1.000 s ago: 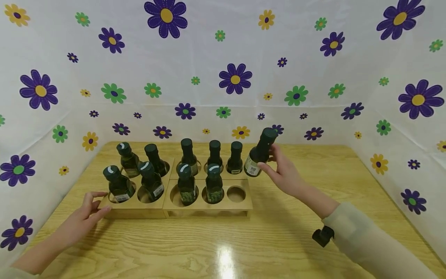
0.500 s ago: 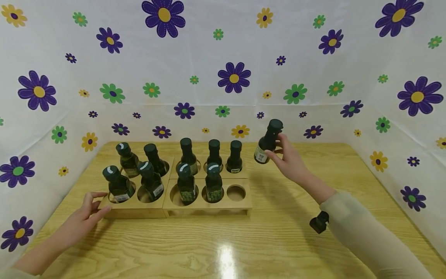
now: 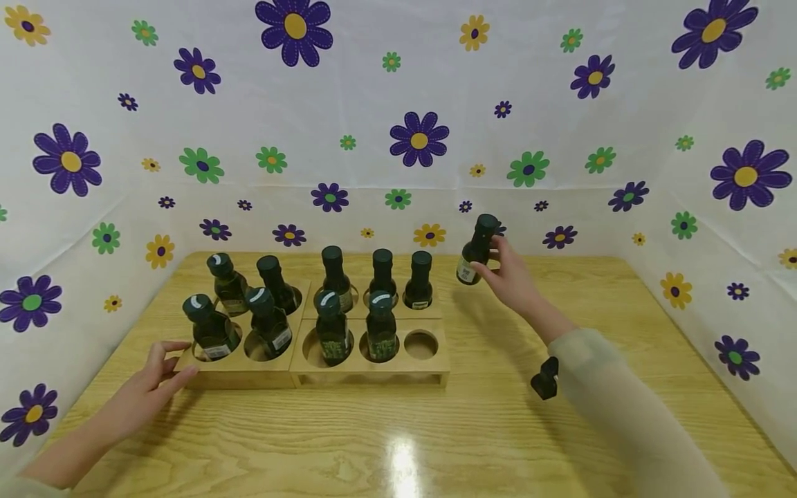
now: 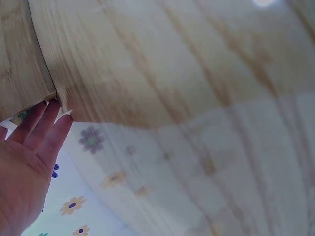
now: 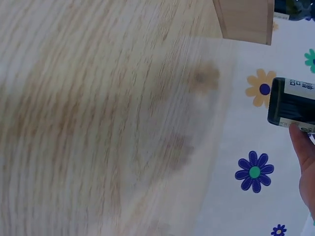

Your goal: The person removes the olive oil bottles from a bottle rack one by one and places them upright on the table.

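In the head view my right hand [image 3: 512, 278] grips a dark glass bottle [image 3: 477, 250] with a black cap and a pale label, tilted above the table to the right of the wooden rack. The right wrist view shows the base of this bottle [image 5: 295, 104] with a fingertip against it. My left hand [image 3: 144, 387] touches the left end of the wooden rack [image 3: 243, 380], thumb at the front corner. In the left wrist view the fingers [image 4: 49, 125] lie at the rack's edge. Several dark bottles, such as one with a green cap [image 3: 209, 328], stand or lean in the rack's holes.
At the rack's front right is a round hole [image 3: 420, 344] with no bottle in it. The wooden table [image 3: 498, 429] extends in front and to the right. A white cloth with printed flowers [image 3: 361, 90] stands around the back and sides.
My right hand has lifted the bottle away from the rack, backward and to the right, then shifted slightly left. The left hand has stayed at the rack's corner.
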A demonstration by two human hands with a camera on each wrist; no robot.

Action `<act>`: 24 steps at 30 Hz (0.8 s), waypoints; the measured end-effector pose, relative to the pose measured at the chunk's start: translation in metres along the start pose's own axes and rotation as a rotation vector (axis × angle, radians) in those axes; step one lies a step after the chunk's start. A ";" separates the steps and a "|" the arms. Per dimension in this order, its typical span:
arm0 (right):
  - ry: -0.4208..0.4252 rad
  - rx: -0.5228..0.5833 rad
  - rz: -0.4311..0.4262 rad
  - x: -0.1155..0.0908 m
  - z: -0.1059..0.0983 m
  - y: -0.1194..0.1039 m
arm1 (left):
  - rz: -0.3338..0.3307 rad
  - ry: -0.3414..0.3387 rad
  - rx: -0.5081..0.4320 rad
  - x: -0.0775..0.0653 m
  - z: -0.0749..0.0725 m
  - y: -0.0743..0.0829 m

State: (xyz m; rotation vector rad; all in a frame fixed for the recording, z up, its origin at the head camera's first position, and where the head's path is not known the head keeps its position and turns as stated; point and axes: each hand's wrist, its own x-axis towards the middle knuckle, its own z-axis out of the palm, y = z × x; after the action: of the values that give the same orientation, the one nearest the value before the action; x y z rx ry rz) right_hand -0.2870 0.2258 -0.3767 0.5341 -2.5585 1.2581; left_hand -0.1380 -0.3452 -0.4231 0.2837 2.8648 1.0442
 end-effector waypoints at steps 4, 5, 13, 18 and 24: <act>-0.011 0.004 0.044 0.006 0.006 0.007 | 0.006 0.015 0.031 0.000 -0.001 -0.002; -0.014 0.004 0.053 0.007 0.008 0.009 | 0.007 0.017 0.035 0.000 -0.001 -0.002; -0.036 -0.021 0.157 0.017 0.020 0.016 | -0.002 0.015 0.039 0.000 0.001 -0.003; -0.032 0.001 0.217 0.018 0.028 0.018 | 0.001 0.017 0.041 0.001 0.001 -0.003; -0.001 0.012 0.223 0.016 0.036 0.025 | 0.005 0.014 0.042 0.000 0.001 -0.005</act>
State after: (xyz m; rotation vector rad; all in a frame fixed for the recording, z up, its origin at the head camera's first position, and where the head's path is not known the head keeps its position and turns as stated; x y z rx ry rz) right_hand -0.3143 0.2079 -0.4097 0.2564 -2.6722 1.3438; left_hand -0.1386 -0.3480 -0.4271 0.2871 2.9029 0.9917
